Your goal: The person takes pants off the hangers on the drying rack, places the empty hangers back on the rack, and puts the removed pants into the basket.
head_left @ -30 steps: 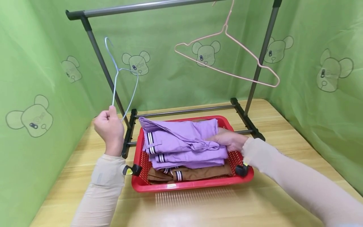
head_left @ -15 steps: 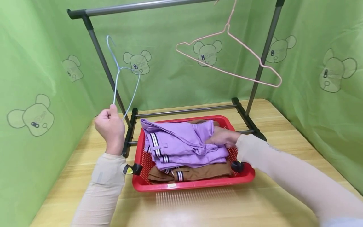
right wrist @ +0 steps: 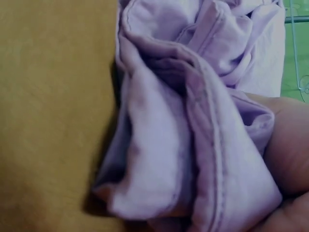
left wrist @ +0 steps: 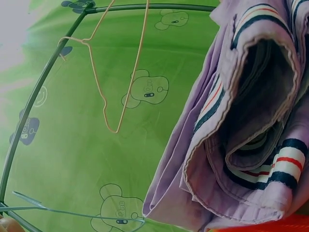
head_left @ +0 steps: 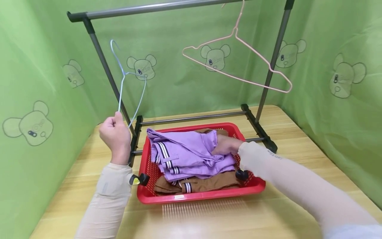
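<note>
My left hand (head_left: 117, 134) grips a light-blue wire hanger (head_left: 123, 74) by one side, its hook pointing up, left of the basket. Folded purple trousers (head_left: 185, 144) with a striped waistband lie on top of the pile. My right hand (head_left: 226, 145) grips their right end, its fingers partly hidden by the cloth. In the right wrist view, folds of the purple trousers (right wrist: 212, 145) bunch beside the thumb. More purple cloth lies beneath, over brown garments (head_left: 206, 182) with a striped band. The red basket (head_left: 209, 196) holds the whole pile.
A dark metal clothes rack (head_left: 167, 6) stands behind the basket on the wooden table (head_left: 98, 199). From its bar hangs a pink wire hanger (head_left: 238, 81), reaching above the basket. Green curtains (head_left: 35, 76) with bear-face drawings enclose the space.
My right hand has moved left with the right end of the top trousers, bunching them and uncovering more brown cloth at the back. My left hand and the blue hanger stay nearly still.
</note>
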The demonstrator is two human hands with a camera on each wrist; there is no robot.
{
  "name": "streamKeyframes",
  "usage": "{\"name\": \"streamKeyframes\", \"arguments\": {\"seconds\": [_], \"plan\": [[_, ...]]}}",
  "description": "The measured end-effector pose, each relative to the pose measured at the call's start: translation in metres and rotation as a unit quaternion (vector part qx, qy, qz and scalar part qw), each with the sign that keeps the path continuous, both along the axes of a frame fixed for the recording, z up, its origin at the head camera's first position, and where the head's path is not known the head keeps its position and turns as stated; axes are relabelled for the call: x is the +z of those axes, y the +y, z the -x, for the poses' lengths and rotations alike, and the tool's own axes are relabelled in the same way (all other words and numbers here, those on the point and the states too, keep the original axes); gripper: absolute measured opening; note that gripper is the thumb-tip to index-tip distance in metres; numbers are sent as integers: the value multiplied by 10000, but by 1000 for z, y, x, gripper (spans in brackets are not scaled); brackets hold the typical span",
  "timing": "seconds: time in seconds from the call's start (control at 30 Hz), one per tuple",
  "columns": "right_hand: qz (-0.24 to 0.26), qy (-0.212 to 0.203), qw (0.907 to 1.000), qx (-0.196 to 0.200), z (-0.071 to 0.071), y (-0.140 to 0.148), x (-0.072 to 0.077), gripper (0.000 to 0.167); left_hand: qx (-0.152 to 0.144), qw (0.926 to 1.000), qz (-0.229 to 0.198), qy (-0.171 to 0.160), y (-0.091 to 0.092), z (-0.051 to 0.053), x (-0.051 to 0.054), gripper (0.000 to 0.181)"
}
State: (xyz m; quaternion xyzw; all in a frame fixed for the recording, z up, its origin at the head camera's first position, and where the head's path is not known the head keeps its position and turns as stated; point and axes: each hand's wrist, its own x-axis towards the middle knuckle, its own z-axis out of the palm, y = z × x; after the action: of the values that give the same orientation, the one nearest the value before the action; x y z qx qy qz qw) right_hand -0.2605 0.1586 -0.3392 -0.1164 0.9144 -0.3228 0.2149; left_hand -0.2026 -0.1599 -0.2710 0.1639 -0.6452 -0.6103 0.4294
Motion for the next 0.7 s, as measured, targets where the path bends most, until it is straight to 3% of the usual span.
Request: {"name": "streamKeyframes", "arguments": {"seconds": [0.13, 0.27, 0.6, 0.7], "plan": [[-684, 611, 9947, 473, 1, -6, -3, 34, -7, 10000, -17, 14, -1, -1, 1, 43], [-1477, 1240, 9771, 896, 1, -13, -3, 37, -46, 10000, 14, 62, -1, -2, 3, 43], [-1830, 1078, 9732, 887, -3, -9, 0, 38, -41, 10000, 17, -44, 1, -7, 4, 40], [-2089, 1072, 9680, 889, -4, -4, 2, 43, -23, 10000, 39, -62, 3, -7, 4, 41]]}}
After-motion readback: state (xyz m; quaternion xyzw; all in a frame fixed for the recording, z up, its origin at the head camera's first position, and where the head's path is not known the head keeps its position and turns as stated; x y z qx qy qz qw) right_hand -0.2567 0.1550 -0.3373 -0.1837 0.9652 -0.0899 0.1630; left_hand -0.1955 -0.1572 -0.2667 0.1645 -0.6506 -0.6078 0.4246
